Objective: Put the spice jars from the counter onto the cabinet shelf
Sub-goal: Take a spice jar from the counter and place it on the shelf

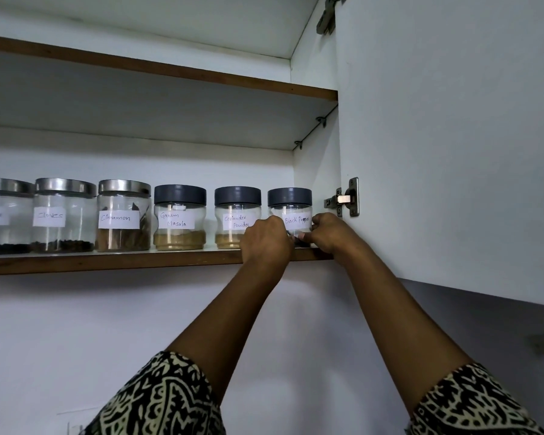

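Clear, smooth wall under a dark grey lid: the Black Pepper jar [291,211] stands upright at the right end of the cabinet shelf [107,262], close to the front edge and near the cabinet's side wall. Both hands hold its lower half. The left hand [266,241] curls round the left side, and the right hand [327,232] wraps the right, its fingertips [302,236] showing across the front below the paper label.

It looks nearly empty (only a dark layer at the bottom, mostly hidden), so I judge it light and easy to tip if nudged high up. The wall seems stiff and slick. The narrowed waist, about where the hands sit, is the sensible hold.

Just beside it on the left stands the Coriander Powder jar [233,215], partly behind the left hand. Next come the Garam Masala jar [179,218], then the steel-lidded Cinnamon jar [123,215] and Cloves jar [63,215]. To the right hangs the open cabinet door [453,152] on its hinge [346,197].
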The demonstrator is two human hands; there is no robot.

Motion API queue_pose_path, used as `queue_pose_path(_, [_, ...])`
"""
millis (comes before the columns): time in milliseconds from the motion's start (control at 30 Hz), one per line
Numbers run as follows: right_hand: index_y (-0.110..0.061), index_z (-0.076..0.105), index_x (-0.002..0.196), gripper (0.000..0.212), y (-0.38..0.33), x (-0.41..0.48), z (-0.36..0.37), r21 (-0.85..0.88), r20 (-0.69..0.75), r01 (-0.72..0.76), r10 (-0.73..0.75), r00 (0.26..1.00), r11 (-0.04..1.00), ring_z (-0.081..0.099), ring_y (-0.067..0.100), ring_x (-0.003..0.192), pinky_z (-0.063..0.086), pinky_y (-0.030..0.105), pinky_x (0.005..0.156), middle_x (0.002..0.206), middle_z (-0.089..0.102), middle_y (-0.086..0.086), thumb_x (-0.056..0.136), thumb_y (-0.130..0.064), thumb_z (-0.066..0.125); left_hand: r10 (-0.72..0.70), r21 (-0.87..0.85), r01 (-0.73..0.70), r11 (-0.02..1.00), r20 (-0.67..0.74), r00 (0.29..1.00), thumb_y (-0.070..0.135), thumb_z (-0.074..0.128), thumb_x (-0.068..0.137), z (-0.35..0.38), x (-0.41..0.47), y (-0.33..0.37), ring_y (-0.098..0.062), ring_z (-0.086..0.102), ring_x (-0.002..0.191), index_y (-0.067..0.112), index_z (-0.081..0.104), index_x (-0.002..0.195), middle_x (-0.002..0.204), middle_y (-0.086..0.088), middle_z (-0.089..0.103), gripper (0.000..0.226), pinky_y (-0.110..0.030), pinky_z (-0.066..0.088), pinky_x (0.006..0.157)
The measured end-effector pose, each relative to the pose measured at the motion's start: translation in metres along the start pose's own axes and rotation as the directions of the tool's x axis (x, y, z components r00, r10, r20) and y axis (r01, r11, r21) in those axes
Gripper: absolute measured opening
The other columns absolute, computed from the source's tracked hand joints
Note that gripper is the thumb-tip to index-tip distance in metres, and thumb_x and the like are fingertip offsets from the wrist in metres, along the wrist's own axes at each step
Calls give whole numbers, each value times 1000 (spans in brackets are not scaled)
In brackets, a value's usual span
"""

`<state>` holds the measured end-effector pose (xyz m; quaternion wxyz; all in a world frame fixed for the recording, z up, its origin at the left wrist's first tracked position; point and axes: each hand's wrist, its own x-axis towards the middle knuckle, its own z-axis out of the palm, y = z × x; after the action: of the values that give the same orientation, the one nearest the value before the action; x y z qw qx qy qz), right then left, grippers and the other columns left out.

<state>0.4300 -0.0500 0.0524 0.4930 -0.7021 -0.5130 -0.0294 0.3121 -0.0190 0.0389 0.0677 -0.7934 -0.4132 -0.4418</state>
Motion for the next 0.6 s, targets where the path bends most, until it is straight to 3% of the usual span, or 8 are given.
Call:
queue_pose_path(133, [-1,52,120,45,-7,-12,-5,-59,6,-20,20,1000,998,58,30,106,50,36,87,120,60,16,84,-24,68,44,5,-44,999,-7,999,24,56,92,-3,-7,-2,-29,63,99,5,60,108,108,-14,67,24,-30,40,70])
queue_pose_path(267, [-3,49,124,45,-15,-45,0,-204,-122,59,-85,989,977,56,30,111,42,30,80,125,58,17,88,-26,62,175,32,-173,984,-68,982,22,49,95,-11,-31,-10,-26,64,94,9,59,109,104,-11,68,21,-28,38,66])
queue_pose_path(433, [-17,43,138,52,-28,-90,26,-146,-293,280,-311,904,949,56,26,117,44,31,95,131,59,7,89,-24,61,328,-16,-336,942,-187,926,27,50,94,-45,-70,-56,-18,66,97,21,56,127,116,-1,68,33,-30,50,77])
queue_pose_path(500, [-19,48,135,47,-47,-104,41,-70,-301,398,-400,866,915,56,19,117,41,23,92,131,59,1,89,-20,61,316,34,-316,948,-209,925,31,51,94,-74,-78,-86,-17,65,101,25,56,128,120,2,67,35,-30,49,81])
queue_pose_path(600, [-17,58,125,37,-87,-114,76,-30,-285,553,-537,794,833,56,18,117,43,28,95,125,62,1,88,-19,63,275,111,-255,960,-234,933,33,53,93,-120,-82,-138,-18,65,100,26,60,125,118,4,68,33,-30,47,82])
